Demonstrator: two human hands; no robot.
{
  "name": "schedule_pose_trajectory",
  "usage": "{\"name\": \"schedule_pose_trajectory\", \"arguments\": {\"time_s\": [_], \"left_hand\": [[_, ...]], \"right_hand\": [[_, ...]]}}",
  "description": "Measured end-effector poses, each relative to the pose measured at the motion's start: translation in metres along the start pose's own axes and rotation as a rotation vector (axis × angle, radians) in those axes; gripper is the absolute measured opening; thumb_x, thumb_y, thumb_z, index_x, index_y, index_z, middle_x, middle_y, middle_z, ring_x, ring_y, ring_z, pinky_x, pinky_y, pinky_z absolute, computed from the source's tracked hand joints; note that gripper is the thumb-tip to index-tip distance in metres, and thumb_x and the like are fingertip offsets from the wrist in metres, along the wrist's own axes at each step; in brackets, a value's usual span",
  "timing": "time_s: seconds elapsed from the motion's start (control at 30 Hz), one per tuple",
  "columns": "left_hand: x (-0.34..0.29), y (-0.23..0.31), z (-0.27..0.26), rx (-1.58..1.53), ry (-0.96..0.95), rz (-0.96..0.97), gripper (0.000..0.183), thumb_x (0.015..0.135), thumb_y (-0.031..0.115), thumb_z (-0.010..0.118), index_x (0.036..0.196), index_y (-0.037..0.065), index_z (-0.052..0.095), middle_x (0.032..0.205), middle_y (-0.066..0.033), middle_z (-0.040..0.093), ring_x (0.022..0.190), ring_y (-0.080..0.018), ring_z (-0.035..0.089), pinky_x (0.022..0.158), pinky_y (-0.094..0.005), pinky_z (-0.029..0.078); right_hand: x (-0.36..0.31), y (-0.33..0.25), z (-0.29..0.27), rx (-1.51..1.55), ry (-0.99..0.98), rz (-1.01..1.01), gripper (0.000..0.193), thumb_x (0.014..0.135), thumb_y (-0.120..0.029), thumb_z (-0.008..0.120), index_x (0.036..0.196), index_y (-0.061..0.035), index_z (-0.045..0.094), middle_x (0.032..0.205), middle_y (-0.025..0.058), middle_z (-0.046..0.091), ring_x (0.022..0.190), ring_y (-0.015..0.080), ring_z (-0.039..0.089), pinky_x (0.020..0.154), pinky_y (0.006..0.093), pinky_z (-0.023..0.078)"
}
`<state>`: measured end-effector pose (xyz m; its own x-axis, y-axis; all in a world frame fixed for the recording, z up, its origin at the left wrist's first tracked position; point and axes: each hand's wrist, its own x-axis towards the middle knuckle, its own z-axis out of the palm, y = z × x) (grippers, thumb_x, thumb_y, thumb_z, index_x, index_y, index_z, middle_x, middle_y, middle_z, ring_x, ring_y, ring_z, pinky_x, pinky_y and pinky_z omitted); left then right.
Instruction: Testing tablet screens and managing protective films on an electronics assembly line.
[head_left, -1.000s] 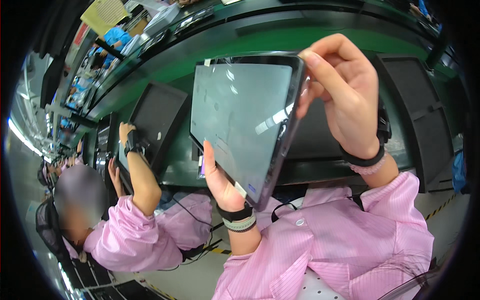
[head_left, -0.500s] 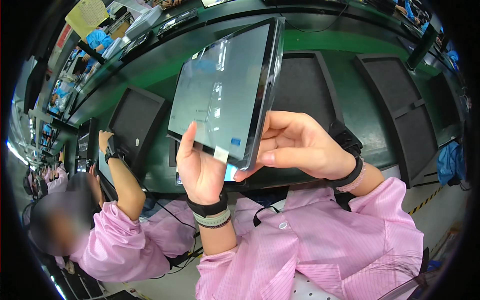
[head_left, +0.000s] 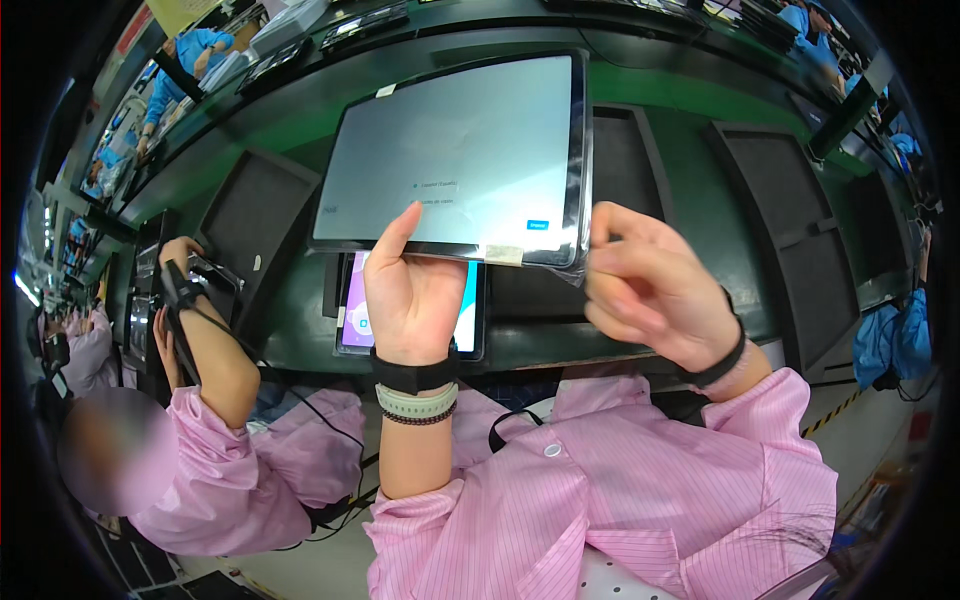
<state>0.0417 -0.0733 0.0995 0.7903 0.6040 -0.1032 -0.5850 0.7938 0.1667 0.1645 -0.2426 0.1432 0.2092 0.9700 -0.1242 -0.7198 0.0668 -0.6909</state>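
My left hand [head_left: 415, 305] holds a tablet [head_left: 460, 140] from below, with the thumb on its lower front edge. The screen is lit pale grey with a small blue button, clear film wraps the edges, and small pale tape tabs sit on the rim. At the tablet's right edge, my right hand [head_left: 655, 290] is closed with curled fingers; whether they pinch the film there I cannot tell. A second tablet [head_left: 470, 335] with a colourful lit screen lies on the bench below, partly hidden by my left hand and the first tablet.
Dark trays [head_left: 790, 230] stand on the green bench [head_left: 700, 170] to the right, another tray [head_left: 255, 215] to the left. A co-worker in a pink smock [head_left: 220, 470] handles a device on my left. Beyond are a raised shelf [head_left: 470, 40] and people in blue.
The tablet has turned from a steep tilt to face me more squarely, its top edge now lower. My right hand has moved right and its fingers have curled. More of the second tablet shows.
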Motion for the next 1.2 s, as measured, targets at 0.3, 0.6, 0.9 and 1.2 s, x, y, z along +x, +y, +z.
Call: {"name": "schedule_pose_trajectory", "arguments": {"time_s": [0.3, 0.6, 0.9, 1.2], "left_hand": [[-0.013, 0.005, 0.006, 0.503, 0.187, 0.215, 0.022, 0.074, -0.003, 0.051, 0.096, -0.005, 0.049, 0.095, -0.0114, 0.055, 0.093, -0.0228, 0.054, 0.084, -0.0354, 0.042], [-0.029, -0.026, 0.021, 0.804, 0.050, -0.063, 0.031, 0.066, -0.007, 0.054, 0.097, -0.003, 0.050, 0.084, -0.0080, 0.056, 0.074, -0.0173, 0.057, 0.065, -0.0272, 0.046], [-0.048, -0.062, 0.004, 0.811, -0.130, 0.014, 0.079, 0.077, -0.006, 0.046, 0.140, 0.007, -0.001, 0.128, -0.0186, 0.036, 0.113, -0.0224, 0.042, 0.094, -0.0304, 0.033], [-0.099, -0.086, -0.024, 0.786, -0.075, -0.083, 0.083, 0.071, -0.016, 0.039, 0.140, 0.007, -0.002, 0.145, -0.0192, 0.004, 0.131, -0.0268, 0.023, 0.102, -0.0347, 0.024]], "right_hand": [[-0.003, -0.046, -0.038, -0.753, 0.163, -0.757, 0.021, 0.085, -0.008, 0.043, 0.103, 0.0013, 0.039, 0.080, 0.0160, 0.060, 0.071, 0.0207, 0.060, 0.064, 0.0280, 0.047], [0.018, -0.013, -0.084, -0.076, -0.080, -0.129, 0.061, 0.092, -0.045, 0.029, 0.131, 0.0017, 0.030, 0.125, 0.0131, 0.046, 0.110, 0.0219, 0.049, 0.092, 0.0340, 0.041], [-0.007, -0.008, -0.084, -0.085, 0.322, -0.207, 0.035, 0.093, -0.027, 0.041, 0.111, 0.0020, 0.051, 0.101, 0.0068, 0.058, 0.087, 0.0120, 0.058, 0.074, 0.0235, 0.049], [-0.004, -0.004, -0.121, -0.395, 0.603, -0.213, 0.032, 0.089, -0.027, 0.052, 0.105, 0.0009, 0.054, 0.090, 0.0034, 0.060, 0.078, 0.0079, 0.057, 0.069, 0.0205, 0.046]]}}
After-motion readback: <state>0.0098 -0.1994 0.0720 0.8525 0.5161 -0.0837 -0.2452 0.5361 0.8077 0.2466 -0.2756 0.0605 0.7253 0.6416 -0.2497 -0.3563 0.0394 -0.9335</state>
